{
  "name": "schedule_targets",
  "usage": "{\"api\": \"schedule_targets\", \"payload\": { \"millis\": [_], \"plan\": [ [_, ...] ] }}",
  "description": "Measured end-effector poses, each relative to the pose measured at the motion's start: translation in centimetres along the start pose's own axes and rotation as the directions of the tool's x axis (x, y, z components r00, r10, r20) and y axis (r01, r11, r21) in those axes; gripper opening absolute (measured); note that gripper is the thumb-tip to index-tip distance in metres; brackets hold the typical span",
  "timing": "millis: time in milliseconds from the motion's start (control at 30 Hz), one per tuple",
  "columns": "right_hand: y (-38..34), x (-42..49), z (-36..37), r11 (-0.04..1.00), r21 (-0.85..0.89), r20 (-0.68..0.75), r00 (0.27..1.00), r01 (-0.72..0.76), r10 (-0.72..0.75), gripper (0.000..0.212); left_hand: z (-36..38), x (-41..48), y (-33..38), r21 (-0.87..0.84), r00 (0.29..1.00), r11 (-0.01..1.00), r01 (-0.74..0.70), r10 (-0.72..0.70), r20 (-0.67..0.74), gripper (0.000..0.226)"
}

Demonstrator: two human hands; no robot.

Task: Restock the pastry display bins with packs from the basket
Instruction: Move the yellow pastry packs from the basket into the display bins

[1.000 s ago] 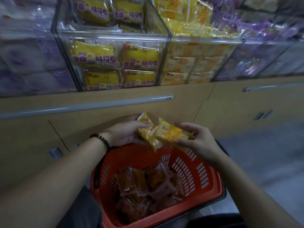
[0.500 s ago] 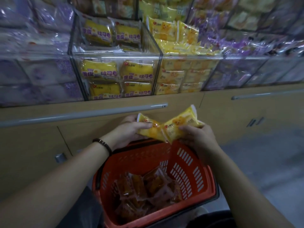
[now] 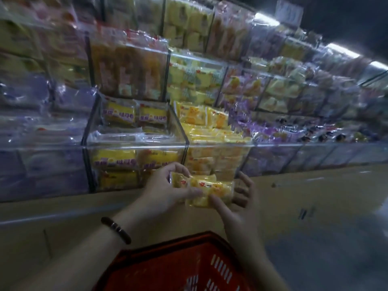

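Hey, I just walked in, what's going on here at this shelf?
A person is restocking. Their left hand and right hand together grip small yellow plastic-wrapped pastry packs, held above the red slotted plastic basket and in front of the shelving. Just beyond the hands is a clear acrylic display bin holding similar yellow packs. The packs in hand have not gone into any bin yet.

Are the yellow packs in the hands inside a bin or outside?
Outside. The left hand and right hand hold the yellow packs in front of the clear bin, against its front wall and below its open top.
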State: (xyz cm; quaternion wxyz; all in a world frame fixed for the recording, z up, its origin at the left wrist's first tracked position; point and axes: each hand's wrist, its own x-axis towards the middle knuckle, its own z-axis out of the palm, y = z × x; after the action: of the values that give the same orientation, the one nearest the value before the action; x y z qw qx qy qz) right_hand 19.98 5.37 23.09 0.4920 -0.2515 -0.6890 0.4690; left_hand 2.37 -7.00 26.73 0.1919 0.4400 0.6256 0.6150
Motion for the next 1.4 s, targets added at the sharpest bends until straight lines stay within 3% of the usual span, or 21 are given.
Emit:
{"api": "schedule_targets", "payload": {
  "millis": [100, 200, 367, 500, 667, 767, 900, 1067, 1167, 1300, 1400],
  "plan": [
    [-2.5, 2.8, -0.4, 0.965, -0.156, 0.044, 0.978, 0.210, -0.206, 0.053, -0.6, 2.1, 4.1, 0.108, 0.996, 0.990, -0.091, 0.091, -0.002, 0.048],
    [-5.5, 6.0, -0.5, 0.895, -0.285, 0.104, 0.940, 0.342, -0.326, 0.047, -1.6, 4.5, 8.4, 0.253, 0.981, 0.949, -0.190, 0.194, 0.011, 0.052],
    [-10.3, 11.9, -0.6, 0.785, -0.409, 0.231, 0.885, 0.466, -0.405, 0.040, -3.2, 9.4, 13.6, 0.289, 0.965, 0.922, -0.259, 0.260, 0.037, 0.051],
    [-12.7, 16.2, -0.3, 0.751, -0.467, 0.163, 0.880, 0.467, -0.445, 0.026, -4.2, 13.3, 15.6, 0.305, 0.968, 0.919, -0.249, 0.245, 0.052, 0.043],
    [-12.9, 20.5, -0.1, 0.728, -0.551, 0.118, 0.901, 0.409, -0.417, 0.022, -6.1, 19.3, 13.5, 0.271, 0.978, 0.940, -0.205, 0.205, 0.029, 0.026],
    [-11.4, 22.2, 0.5, 0.666, -0.634, 0.161, 0.910, 0.393, -0.383, 0.022, -6.3, 22.5, 10.5, 0.349, 0.970, 0.914, -0.208, 0.239, -0.047, 0.028],
    [-8.4, 24.5, 1.7, 0.632, -0.674, 0.199, 0.919, 0.381, -0.341, 0.022, -6.2, 25.0, 7.0, 0.419, 0.968, 0.880, -0.225, 0.252, -0.008, 0.026],
    [-6.0, 26.4, 3.2, 0.542, -0.757, 0.228, 0.925, 0.365, -0.304, 0.027, -6.2, 25.5, 6.0, 0.678, 0.946, 0.692, -0.249, 0.324, 0.017, 0.019],
    [-5.7, 27.0, 3.8, 0.503, -0.784, 0.234, 0.924, 0.363, -0.301, 0.028, -6.5, 25.4, 5.8, 0.740, 0.946, 0.638, -0.214, 0.323, -0.005, 0.017],
    [-5.4, 27.9, 4.7, 0.341, -0.888, 0.258, 0.948, 0.309, -0.188, 0.032, -6.5, 25.1, 5.8, 0.736, 0.972, 0.652, -0.182, 0.232, 0.035, 0.025],
    [-5.9, 28.2, 5.0, 0.370, -0.892, 0.250, 0.965, 0.261, -0.078, 0.047, -6.4, 24.8, 5.8, 0.710, 0.971, 0.674, -0.204, 0.231, 0.060, 0.035]
  ]
}}
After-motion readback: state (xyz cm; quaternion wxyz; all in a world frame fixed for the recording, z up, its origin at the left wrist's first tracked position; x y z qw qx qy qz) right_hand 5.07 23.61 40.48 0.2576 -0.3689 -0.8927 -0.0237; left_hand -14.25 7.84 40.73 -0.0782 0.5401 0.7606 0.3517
